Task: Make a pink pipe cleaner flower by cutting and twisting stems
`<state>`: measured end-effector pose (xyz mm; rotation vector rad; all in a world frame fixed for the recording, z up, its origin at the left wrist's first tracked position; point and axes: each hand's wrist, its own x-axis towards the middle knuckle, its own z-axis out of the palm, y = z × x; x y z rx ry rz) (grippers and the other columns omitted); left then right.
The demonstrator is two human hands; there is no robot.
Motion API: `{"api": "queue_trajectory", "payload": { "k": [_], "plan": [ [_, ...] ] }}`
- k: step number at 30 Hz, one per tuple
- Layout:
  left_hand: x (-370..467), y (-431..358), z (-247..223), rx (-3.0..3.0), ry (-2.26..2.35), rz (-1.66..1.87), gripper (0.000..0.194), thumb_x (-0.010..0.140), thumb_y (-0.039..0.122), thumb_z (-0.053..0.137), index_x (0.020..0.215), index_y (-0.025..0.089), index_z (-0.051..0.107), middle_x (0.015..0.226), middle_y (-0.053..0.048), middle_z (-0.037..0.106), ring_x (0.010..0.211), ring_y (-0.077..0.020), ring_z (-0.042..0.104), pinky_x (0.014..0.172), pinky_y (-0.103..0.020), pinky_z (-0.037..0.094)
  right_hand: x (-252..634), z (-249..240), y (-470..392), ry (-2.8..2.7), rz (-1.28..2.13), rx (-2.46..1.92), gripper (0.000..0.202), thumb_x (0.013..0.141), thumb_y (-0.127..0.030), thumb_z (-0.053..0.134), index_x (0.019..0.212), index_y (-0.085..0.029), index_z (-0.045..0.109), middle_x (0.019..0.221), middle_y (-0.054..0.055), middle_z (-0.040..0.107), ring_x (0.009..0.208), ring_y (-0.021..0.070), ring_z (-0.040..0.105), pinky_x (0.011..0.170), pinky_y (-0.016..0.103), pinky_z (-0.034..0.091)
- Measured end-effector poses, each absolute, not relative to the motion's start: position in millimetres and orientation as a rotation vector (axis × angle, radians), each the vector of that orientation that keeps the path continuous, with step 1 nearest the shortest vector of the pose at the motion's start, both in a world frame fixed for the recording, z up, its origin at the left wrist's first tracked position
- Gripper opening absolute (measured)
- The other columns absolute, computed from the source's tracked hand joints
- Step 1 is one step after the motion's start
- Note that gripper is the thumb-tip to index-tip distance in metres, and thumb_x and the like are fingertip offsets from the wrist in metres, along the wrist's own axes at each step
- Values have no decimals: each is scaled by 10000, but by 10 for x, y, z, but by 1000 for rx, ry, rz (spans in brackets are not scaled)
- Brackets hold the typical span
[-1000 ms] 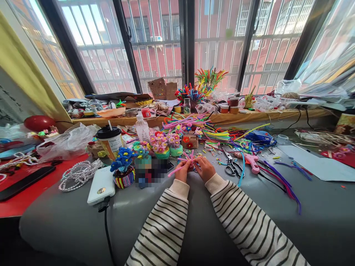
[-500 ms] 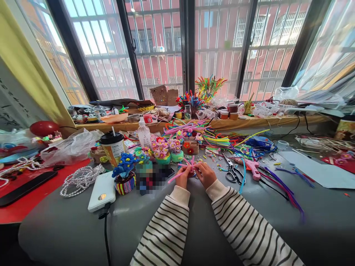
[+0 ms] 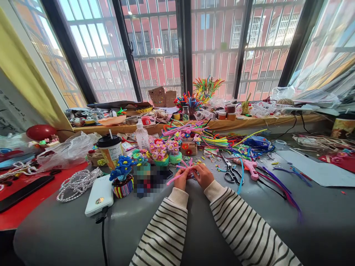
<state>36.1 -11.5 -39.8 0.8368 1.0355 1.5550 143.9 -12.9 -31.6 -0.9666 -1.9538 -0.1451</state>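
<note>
Pink pipe cleaners [image 3: 173, 179] are pinched in my left hand [image 3: 181, 178], one length sticking out to the lower left and others upward. My right hand [image 3: 204, 175] closes on the same pink pieces from the right, its fingertips close to those of the left. The hands hide the spot where the pieces meet. Beyond the hands are pots of pink fuzzy flowers [image 3: 159, 150] with green bases. Black-handled scissors [image 3: 233, 174] lie to the right of my right hand, beside a light blue pipe cleaner [image 3: 242, 177].
A white power bank [image 3: 99, 195] with a black cable, a blue flower pot [image 3: 122, 187] and a lidded cup [image 3: 110, 149] stand left. A pink glue gun [image 3: 252, 169] and white sheet [image 3: 313, 168] lie right. Bundled pipe cleaners [image 3: 213, 139] lie further back.
The view has shifted slightly, so most tabletop things appear a little further left. Both hands stay together on the pink pipe cleaners, with the fingers of my right hand slightly changed in position.
</note>
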Motion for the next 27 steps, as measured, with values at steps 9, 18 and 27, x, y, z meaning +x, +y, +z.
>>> {"api": "queue_trajectory", "payload": {
  "k": [9, 18, 27],
  "plan": [
    [378, -191, -331, 971, 1133, 1653, 215, 499, 306, 586, 543, 119, 488, 483, 29, 501, 439, -65, 460, 466, -201, 394, 1396, -264, -194, -2004, -343, -1095, 182, 744, -219, 358, 658, -164, 509, 665, 40, 531, 664, 132, 466, 592, 215, 356],
    [399, -258, -302, 1434, 1360, 1753, 158, 592, 302, 520, 602, 146, 536, 579, -4, 537, 542, -97, 486, 537, -208, 380, 1328, -252, -217, -1762, 196, -1238, 113, 673, -226, 393, 593, -161, 441, 566, -1, 470, 523, 99, 413, 487, 204, 300],
    [402, -247, -281, 1450, 1266, 1782, 129, 596, 278, 525, 617, 152, 545, 590, -2, 536, 548, -93, 479, 540, -208, 376, 1274, -246, -132, -961, 1612, -923, 186, 575, -248, 418, 426, -177, 331, 302, -102, 212, 261, 23, 137, 284, 174, 95]
  ]
}}
